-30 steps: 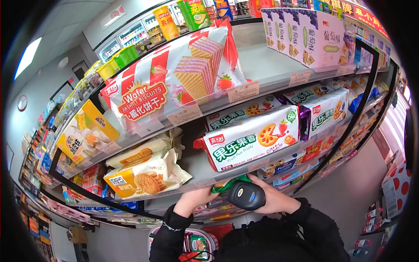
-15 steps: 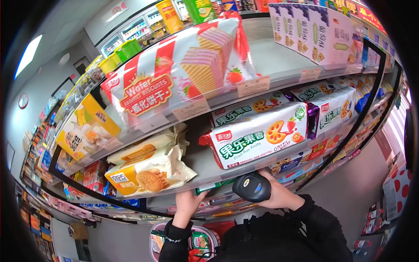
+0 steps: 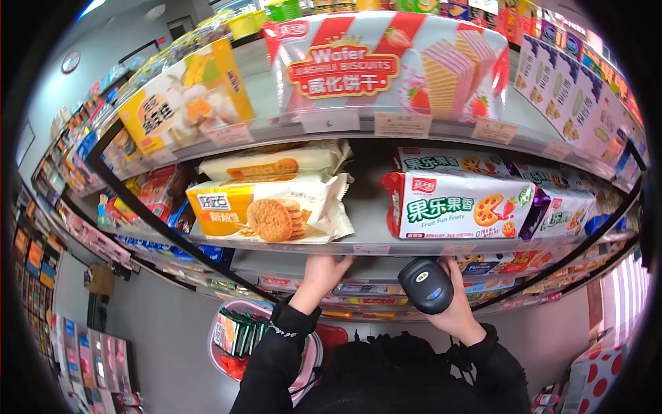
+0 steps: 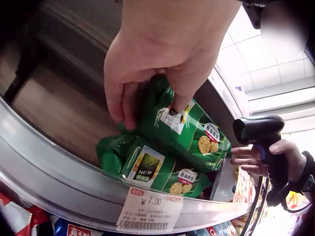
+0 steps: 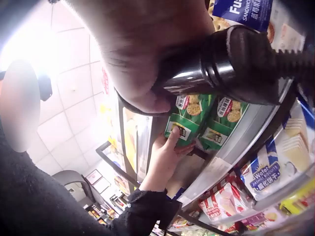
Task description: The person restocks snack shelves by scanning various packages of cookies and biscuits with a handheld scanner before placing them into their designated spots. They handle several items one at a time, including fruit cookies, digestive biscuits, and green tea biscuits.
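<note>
My left hand (image 3: pixel 321 279) reaches under the middle shelf's front edge. In the left wrist view, its thumb and fingers grip the end of a green biscuit pack (image 4: pixel 184 132) on the shelf below. A second green biscuit pack (image 4: pixel 147 167) lies alongside, just behind the shelf lip and a ¥7.00 price tag (image 4: pixel 150 209). My right hand (image 3: pixel 460 317) holds a black handheld barcode scanner (image 3: pixel 425 284) by its handle; some of its fingers stretch out near the gripped pack's far end in the left wrist view. The head view hides both green packs.
A pink basket (image 3: pixel 316 355) with several green packs stands on the floor, lower left. Above my hands are yellow-white biscuit packs (image 3: pixel 269 214) and white Fruit Fun Fruity packs (image 3: pixel 462 207). A large wafer bag (image 3: pixel 386 69) sits on the top shelf. Black bars (image 3: pixel 179 241) cross the shelf front.
The green pack, held between both hands before the shelf edge, has gone in under it and out of the head view. My head view has turned, showing more of the basket.
</note>
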